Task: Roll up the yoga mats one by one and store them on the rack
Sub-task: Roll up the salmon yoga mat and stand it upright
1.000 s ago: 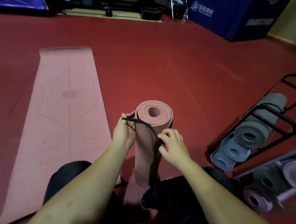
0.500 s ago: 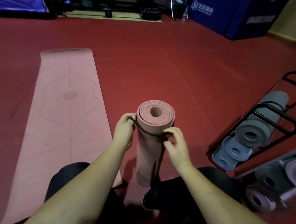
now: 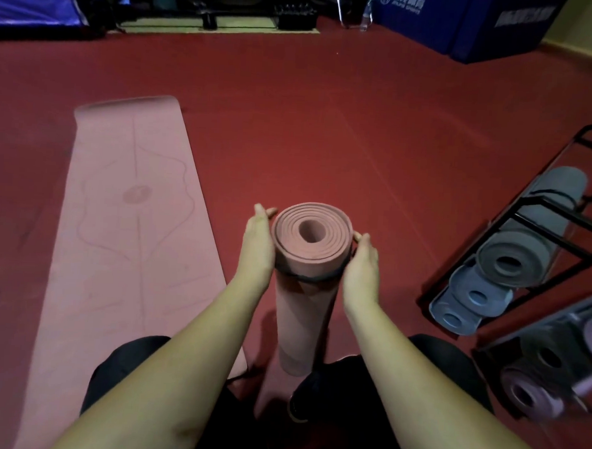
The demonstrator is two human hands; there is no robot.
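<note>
The roll [image 3: 308,280] stands upright on the floor [image 3: 327,123] between both hands, a dark strap [image 3: 305,277] circling it just below its top end. The left hand [image 3: 257,243] lies flat against one side, the right hand [image 3: 362,267] against the other, fingers mostly straight, pressing rather than clutching. It looks light, soft and springy, likely to loosen if the strap slips; best grasped around the middle, below the strap. Beyond the left hand, a flat mat [image 3: 126,236] lies unrolled. Out past the right hand, the rack [image 3: 541,223] holds grey rolls [image 3: 512,256].
</note>
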